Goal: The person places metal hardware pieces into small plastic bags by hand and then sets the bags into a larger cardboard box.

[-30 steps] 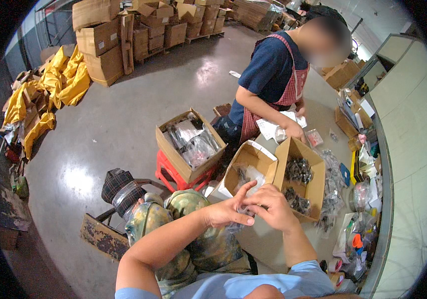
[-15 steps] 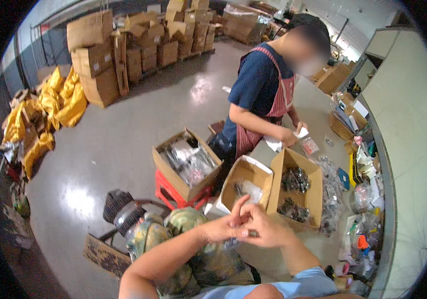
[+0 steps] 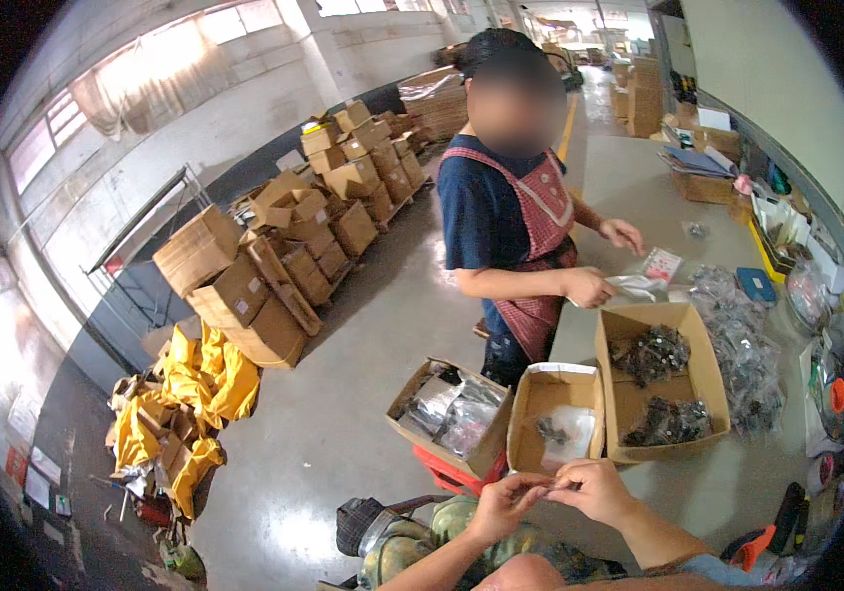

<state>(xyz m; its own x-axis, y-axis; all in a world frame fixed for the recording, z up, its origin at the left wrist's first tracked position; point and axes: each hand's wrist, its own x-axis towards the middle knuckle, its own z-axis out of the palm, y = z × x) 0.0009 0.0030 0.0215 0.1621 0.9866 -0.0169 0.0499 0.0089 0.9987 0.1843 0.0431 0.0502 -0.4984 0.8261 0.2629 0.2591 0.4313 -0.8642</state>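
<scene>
My left hand [image 3: 504,500] and my right hand [image 3: 594,490] meet at the table's near edge, fingertips pinched together on a small clear plastic bag [image 3: 552,485] that is mostly hidden between them. Just beyond them stands a small open cardboard box [image 3: 552,418] with a clear bag and a few dark parts inside. To its right a larger open cardboard box [image 3: 660,382] holds heaps of dark metal parts.
Across the grey table [image 3: 737,483] a co-worker in a red apron [image 3: 525,231] handles a clear bag. Another box of bagged parts [image 3: 452,414] rests on a red crate. Stacked cartons [image 3: 274,266] and yellow sacks [image 3: 191,394] lie on the floor at left.
The view has tilted upward, so my hands now sit lower in the picture. They stay together, still pinching the small bag. The co-worker keeps working at the table.
</scene>
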